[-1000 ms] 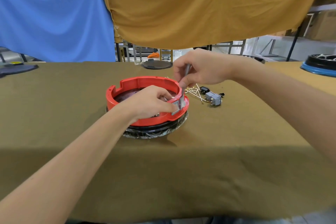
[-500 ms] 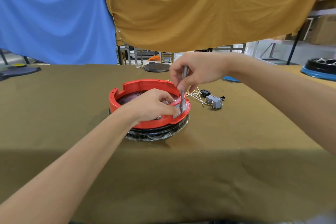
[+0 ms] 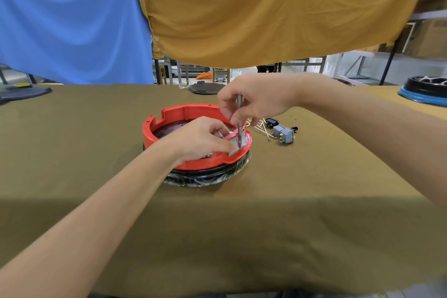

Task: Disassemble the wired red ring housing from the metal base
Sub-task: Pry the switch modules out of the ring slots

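Far left on the olive-brown cloth-covered table: a dark flat plastic part with a yellow spot, well clear of the work. Centre: the round red plastic ring housing, seated on a black metal base wrapped in clear film, both flat on the cloth. Left hand resting over the near rim, fingers curled, fingertips pinching a small grey square metal plate on the ring's right side. Just beside it, right hand coming from above, fingers closed round a thin grey metal tool shaft held upright, tip down at the plate. Further right: pale loose wires trailing to a grey block-shaped switch and a small black connector on the cloth.

Probably light, stiff, slightly brittle at the notched wall; best gripped at opposite thick rim sections, lifted straight, wires tethered and easily snagged. Still fastened, seemingly.
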The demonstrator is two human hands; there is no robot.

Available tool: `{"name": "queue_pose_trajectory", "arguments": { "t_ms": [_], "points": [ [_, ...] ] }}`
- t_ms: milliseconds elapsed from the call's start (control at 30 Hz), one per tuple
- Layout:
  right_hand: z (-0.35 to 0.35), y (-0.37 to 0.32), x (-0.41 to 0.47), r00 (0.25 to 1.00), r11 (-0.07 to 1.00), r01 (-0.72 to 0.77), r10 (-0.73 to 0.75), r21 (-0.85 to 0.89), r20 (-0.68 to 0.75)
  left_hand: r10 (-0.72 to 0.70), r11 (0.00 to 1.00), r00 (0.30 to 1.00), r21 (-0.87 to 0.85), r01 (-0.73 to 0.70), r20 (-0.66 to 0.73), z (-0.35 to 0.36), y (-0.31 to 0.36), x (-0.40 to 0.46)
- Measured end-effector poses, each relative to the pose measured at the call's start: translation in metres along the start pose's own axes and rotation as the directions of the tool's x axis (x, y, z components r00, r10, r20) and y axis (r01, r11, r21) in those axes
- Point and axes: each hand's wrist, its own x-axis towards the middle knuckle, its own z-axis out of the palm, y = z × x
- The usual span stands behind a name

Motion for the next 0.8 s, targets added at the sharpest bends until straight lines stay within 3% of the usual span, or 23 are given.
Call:
{"name": "queue_pose_trajectory", "arguments": {
  "t_ms": [133, 600, 700, 800],
  "points": [
    [0.001, -0.001, 0.006, 1.0, 0.999, -0.007, 0.007, -0.042, 0.015, -0.007, 1.0, 1.0, 0.01, 0.008, -0.014, 0.0, 0.001, -0.001],
    [-0.015, -0.009, 0.05, 0.944, 0.982, -0.186, 0.182, -0.009, 0.275, 0.009, 1.0, 1.0, 0.022, -0.009, -0.026, -0.001, 0.003, -0.003],
    [-0.014, 0.004, 0.036, 0.966, 0.975, -0.18, 0.15, 0.131, 0.212, 0.011, 1.0, 1.0, 0.024, -0.01, -0.021, 0.0, 0.004, -0.004],
    [-0.005, 0.032, 0.003, 0.991, 0.899, -0.121, 0.132, 0.42, 0.002, 0.014, 0.999, 1.0, 0.047, -0.013, -0.014, 0.001, 0.004, -0.005]
  ]
}}
